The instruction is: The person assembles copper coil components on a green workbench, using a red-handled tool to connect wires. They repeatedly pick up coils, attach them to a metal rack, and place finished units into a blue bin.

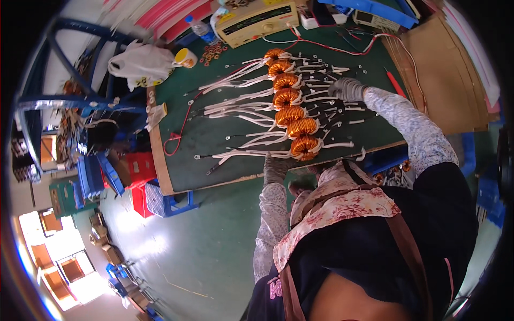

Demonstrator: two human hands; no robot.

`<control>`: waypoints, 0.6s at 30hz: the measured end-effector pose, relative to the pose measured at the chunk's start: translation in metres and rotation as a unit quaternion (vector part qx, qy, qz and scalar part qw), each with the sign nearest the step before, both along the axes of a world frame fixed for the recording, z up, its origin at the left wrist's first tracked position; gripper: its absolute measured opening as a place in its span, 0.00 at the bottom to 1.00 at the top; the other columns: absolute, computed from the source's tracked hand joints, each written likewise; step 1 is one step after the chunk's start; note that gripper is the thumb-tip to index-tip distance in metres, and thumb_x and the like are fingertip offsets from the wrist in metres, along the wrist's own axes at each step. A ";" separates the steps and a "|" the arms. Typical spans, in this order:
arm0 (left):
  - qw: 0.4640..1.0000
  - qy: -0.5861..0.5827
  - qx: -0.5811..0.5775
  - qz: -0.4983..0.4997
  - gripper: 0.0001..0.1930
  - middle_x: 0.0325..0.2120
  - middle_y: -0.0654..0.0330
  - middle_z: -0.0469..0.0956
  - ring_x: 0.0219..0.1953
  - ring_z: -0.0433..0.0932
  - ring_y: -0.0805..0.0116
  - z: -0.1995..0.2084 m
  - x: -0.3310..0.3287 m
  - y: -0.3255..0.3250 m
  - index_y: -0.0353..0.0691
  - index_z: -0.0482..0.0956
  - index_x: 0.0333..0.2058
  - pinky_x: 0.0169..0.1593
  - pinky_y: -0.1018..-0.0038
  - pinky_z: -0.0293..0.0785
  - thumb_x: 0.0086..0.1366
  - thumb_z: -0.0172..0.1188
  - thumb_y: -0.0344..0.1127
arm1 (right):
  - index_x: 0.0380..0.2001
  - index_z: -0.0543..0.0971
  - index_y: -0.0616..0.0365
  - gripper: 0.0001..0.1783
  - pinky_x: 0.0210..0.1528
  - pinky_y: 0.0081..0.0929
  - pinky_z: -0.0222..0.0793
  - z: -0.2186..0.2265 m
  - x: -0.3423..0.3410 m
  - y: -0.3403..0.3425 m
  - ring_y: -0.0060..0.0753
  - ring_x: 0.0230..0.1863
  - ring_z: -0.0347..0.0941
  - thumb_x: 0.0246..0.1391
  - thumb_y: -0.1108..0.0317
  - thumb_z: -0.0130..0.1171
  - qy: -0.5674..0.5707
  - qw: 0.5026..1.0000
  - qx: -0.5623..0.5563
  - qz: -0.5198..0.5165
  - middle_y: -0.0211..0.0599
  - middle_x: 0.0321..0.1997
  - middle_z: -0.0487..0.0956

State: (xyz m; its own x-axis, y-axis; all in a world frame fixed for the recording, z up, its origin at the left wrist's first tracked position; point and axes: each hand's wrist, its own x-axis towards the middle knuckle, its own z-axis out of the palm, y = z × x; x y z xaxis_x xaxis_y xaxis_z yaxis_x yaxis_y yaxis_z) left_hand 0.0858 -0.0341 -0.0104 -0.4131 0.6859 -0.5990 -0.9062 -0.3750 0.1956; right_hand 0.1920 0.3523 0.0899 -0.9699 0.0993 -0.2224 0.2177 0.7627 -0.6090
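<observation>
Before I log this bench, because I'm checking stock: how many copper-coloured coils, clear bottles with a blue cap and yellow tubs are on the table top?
Copper-coloured coils: 7
Clear bottle with a blue cap: 1
Yellow tub: 1
Total: 9

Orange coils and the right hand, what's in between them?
In the head view, white and black wire leads lie between the orange coils and the right hand.
</observation>
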 end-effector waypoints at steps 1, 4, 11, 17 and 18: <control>0.999 -0.041 -0.021 -0.002 0.29 0.56 0.47 0.55 0.59 0.52 0.45 -0.001 0.000 0.003 0.37 0.55 0.56 0.57 0.41 0.50 0.63 0.39 0.52 | 0.35 0.76 0.57 0.12 0.38 0.30 0.69 0.008 0.009 -0.004 0.38 0.36 0.74 0.43 0.73 0.52 -0.002 0.996 -0.038 -0.077 0.42 0.33 0.77; 0.993 -0.095 -0.070 -0.012 0.28 0.58 0.45 0.52 0.59 0.52 0.44 0.011 -0.002 0.004 0.36 0.53 0.56 0.57 0.41 0.48 0.64 0.38 0.50 | 0.36 0.76 0.58 0.12 0.39 0.27 0.70 0.057 0.039 -0.063 0.35 0.35 0.74 0.45 0.71 0.52 0.065 0.977 -0.009 -0.205 0.41 0.31 0.77; 0.992 -0.065 -0.040 -0.095 0.19 0.49 0.39 0.63 0.50 0.62 0.36 -0.009 -0.024 -0.014 0.30 0.63 0.45 0.51 0.38 0.61 0.63 0.46 0.41 | 0.37 0.75 0.55 0.20 0.39 0.35 0.69 0.025 0.097 -0.159 0.44 0.35 0.74 0.37 0.61 0.59 -0.129 0.959 0.183 -0.173 0.46 0.31 0.77; 0.988 -0.082 -0.052 -0.121 0.18 0.47 0.38 0.65 0.50 0.63 0.37 0.020 -0.030 -0.011 0.30 0.63 0.45 0.50 0.40 0.63 0.64 0.46 0.41 | 0.34 0.75 0.47 0.13 0.36 0.34 0.69 0.064 0.095 -0.103 0.39 0.35 0.75 0.41 0.60 0.56 -0.243 0.869 0.294 -0.315 0.41 0.27 0.77; 0.986 -0.102 -0.048 -0.120 0.18 0.47 0.38 0.65 0.50 0.64 0.37 0.019 -0.033 -0.012 0.31 0.63 0.45 0.50 0.41 0.64 0.64 0.46 0.41 | 0.37 0.74 0.48 0.17 0.39 0.34 0.68 0.072 0.088 -0.104 0.39 0.38 0.74 0.41 0.59 0.57 -0.229 0.866 0.310 -0.317 0.41 0.30 0.77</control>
State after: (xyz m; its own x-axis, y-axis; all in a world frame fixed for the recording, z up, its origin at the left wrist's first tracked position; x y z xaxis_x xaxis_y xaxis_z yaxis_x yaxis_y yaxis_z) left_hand 0.0524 -0.0460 0.0090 -0.1097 0.6849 -0.7203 -0.9909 -0.1326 0.0249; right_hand 0.2799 0.2485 0.1620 -0.5002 0.8187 -0.2822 0.8238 0.5503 0.1362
